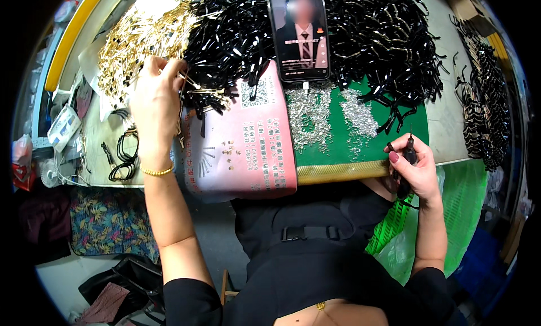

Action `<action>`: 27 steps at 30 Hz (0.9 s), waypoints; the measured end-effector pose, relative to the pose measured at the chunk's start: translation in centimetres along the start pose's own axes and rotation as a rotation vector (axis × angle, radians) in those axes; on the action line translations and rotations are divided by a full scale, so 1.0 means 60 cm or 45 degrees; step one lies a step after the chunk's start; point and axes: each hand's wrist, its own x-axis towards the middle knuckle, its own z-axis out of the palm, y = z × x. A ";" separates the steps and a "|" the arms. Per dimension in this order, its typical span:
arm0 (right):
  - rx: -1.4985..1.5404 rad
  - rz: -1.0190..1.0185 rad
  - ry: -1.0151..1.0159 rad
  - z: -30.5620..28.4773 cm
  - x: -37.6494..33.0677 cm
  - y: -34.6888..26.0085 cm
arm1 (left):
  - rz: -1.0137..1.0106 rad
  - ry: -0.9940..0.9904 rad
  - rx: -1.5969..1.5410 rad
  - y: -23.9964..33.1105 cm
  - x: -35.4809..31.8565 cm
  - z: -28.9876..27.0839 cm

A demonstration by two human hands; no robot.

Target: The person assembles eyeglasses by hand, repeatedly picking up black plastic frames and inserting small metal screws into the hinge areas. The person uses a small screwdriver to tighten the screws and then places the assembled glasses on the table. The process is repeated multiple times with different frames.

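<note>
My left hand (158, 89) is at the edge of a heap of thin gold-coloured metal strips (127, 49), its thumb and fingers closed in a pinch. What lies between the fingertips is too small to make out. Beside it spreads a large pile of slim glossy black pieces (225, 32) that look like eyeglass temple arms. My right hand (418, 168), at the table's front edge, grips a slim black screwdriver (410, 151) with its thin bit pointing up and a cord below. A small dark piece shows by its fingertips. Small silver screw-like pieces (307, 120) lie in two patches on a green mat (332, 148).
A phone (298, 38) stands upright at the back, a plug at its lower end. A pink printed sheet (242, 151) covers the table's front. More black pieces (389, 38) lie behind the mat, and bundled ones (482, 95) at the far right. Black loops (127, 154) lie left.
</note>
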 end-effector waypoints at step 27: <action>-0.207 -0.231 -0.102 0.051 -0.017 -0.070 | 0.051 0.046 -0.754 0.139 -0.119 -0.078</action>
